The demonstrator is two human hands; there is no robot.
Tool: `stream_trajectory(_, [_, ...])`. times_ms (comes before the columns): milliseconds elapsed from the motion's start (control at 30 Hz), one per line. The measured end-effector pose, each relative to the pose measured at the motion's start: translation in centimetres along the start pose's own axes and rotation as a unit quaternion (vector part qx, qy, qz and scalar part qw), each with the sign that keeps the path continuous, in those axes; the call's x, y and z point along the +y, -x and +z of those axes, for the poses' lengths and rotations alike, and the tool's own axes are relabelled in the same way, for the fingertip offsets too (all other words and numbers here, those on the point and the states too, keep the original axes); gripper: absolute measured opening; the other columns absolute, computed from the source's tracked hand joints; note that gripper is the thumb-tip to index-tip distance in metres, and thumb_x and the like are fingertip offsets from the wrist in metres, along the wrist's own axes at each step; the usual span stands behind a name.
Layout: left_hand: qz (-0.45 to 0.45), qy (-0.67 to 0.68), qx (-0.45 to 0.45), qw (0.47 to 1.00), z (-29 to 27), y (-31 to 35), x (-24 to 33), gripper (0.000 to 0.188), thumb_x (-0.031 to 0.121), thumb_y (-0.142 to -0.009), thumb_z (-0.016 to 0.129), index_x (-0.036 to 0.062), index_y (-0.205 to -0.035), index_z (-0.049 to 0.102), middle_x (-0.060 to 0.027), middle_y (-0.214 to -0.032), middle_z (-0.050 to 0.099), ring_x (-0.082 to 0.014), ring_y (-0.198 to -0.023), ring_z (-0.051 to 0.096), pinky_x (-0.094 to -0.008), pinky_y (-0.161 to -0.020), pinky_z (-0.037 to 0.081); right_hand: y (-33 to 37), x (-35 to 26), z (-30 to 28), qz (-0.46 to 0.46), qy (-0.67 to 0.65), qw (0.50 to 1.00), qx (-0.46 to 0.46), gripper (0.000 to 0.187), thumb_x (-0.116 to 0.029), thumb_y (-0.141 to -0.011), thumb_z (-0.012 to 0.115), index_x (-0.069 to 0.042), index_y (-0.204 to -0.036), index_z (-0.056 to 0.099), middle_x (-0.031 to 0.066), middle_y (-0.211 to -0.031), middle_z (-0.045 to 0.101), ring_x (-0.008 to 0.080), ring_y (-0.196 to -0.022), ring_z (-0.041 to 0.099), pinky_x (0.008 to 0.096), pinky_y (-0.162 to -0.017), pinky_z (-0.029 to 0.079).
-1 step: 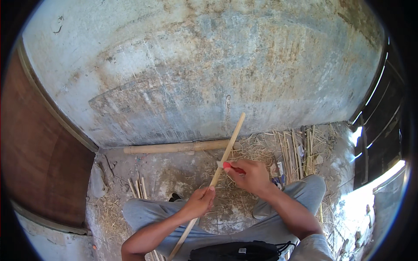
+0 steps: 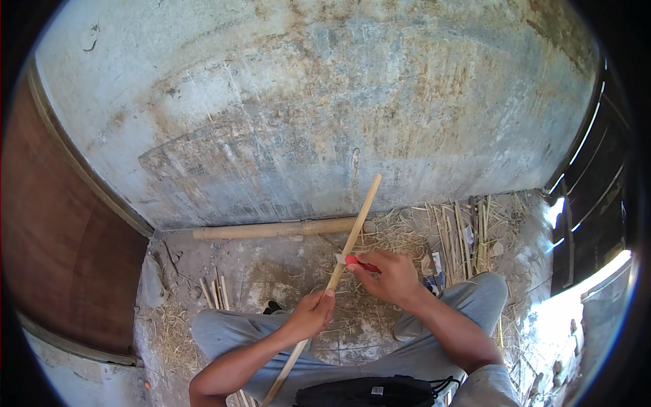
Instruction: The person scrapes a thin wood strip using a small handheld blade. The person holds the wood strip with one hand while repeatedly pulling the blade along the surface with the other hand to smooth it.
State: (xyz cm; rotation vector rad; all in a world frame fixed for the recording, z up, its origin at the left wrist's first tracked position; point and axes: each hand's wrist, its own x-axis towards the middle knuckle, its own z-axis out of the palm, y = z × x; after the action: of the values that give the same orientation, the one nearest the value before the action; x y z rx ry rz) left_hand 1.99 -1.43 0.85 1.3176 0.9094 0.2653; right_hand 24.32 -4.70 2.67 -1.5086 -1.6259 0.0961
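Note:
A long pale bamboo strip (image 2: 357,230) slants up and away from my lap. My left hand (image 2: 312,314) is closed around its lower part, fingers wrapped over it. In my right hand (image 2: 393,277) is a red-handled knife (image 2: 363,262), gripped near its front. The short blade lies across the strip, a little above my left hand. How the blade's edge meets the strip is too small to make out. The strip's lower end passes beside my left forearm, over my lap.
A thick bamboo pole (image 2: 271,231) lies along the foot of the stained wall (image 2: 325,122). Several thin strips (image 2: 468,237) and shavings are heaped at the right. More strips (image 2: 215,293) lie by my left knee, near a plastic bag (image 2: 154,285). A black pouch (image 2: 366,392) rests at my waist.
The knife and my right hand have shifted very slightly down and to the left along the strip. My left hand stays in place.

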Motion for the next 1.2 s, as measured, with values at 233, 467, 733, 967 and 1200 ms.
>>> stream_trajectory(233, [0.003, 0.008, 0.002, 1.0, -0.1, 0.2, 0.2, 0.044, 0.047, -0.111, 0.033, 0.012, -0.085, 0.041, 0.0025, -0.059, 0.036, -0.0066, -0.042, 0.033, -0.0256, -0.036, 0.026, 0.4, 0.2, 0.5, -0.031, 0.01, 0.999, -0.028, 0.022, -0.03, -0.088, 0.078, -0.009, -0.093, 0.074, 0.0071, -0.075, 0.071, 0.0252, -0.059, 0.07, 0.0379, -0.051, 0.054])
stream_trajectory(467, [-0.045, 0.047, -0.032, 0.997, -0.3, 0.5, 1.3, 0.043, 0.044, -0.111, 0.033, 0.0126, -0.083, 0.041, 0.003, -0.059, 0.037, -0.0063, -0.041, 0.034, -0.0263, -0.035, 0.026, -0.9, 1.5, -0.4, 0.026, -0.004, 0.999, -0.018, 0.022, -0.024, -0.086, 0.081, -0.003, -0.089, 0.075, 0.0112, -0.077, 0.071, 0.0243, -0.06, 0.069, 0.0343, -0.054, 0.053])
stream_trajectory(733, [-0.063, 0.028, -0.052, 0.996, 0.9, 1.7, 0.8, 0.043, 0.043, -0.111, 0.036, 0.0121, -0.082, 0.042, 0.0038, -0.058, 0.036, -0.0059, -0.04, 0.032, -0.0253, -0.035, 0.024, -4.0, 6.2, -3.5, 0.16, 0.096, 0.978, 0.096, 0.025, -0.032, -0.089, 0.076, -0.007, -0.087, 0.074, 0.0119, -0.067, 0.069, 0.0341, -0.058, 0.067, 0.0402, -0.054, 0.052])
stream_trajectory(967, [-0.03, 0.043, -0.041, 0.998, -0.1, 0.9, 0.8, 0.042, 0.045, -0.111, 0.036, 0.0128, -0.085, 0.041, 0.0043, -0.059, 0.034, -0.005, -0.043, 0.03, -0.0251, -0.036, 0.023, -1.8, 1.8, -1.4, 0.114, -0.001, 0.991, 0.069, 0.024, -0.029, -0.089, 0.078, -0.005, -0.092, 0.074, 0.013, -0.072, 0.07, 0.0295, -0.06, 0.069, 0.0381, -0.054, 0.053])
stream_trajectory(1200, [-0.065, 0.099, -0.05, 0.992, -1.6, 1.0, 1.9, 0.041, 0.047, -0.111, 0.034, 0.0133, -0.088, 0.04, 0.0046, -0.061, 0.031, -0.0052, -0.045, 0.026, -0.025, -0.037, 0.02, 0.3, -1.0, 1.1, -0.02, -0.027, 0.999, 0.02, 0.023, -0.029, -0.087, 0.08, -0.007, -0.093, 0.074, 0.0082, -0.08, 0.073, 0.0244, -0.059, 0.07, 0.0352, -0.051, 0.054])
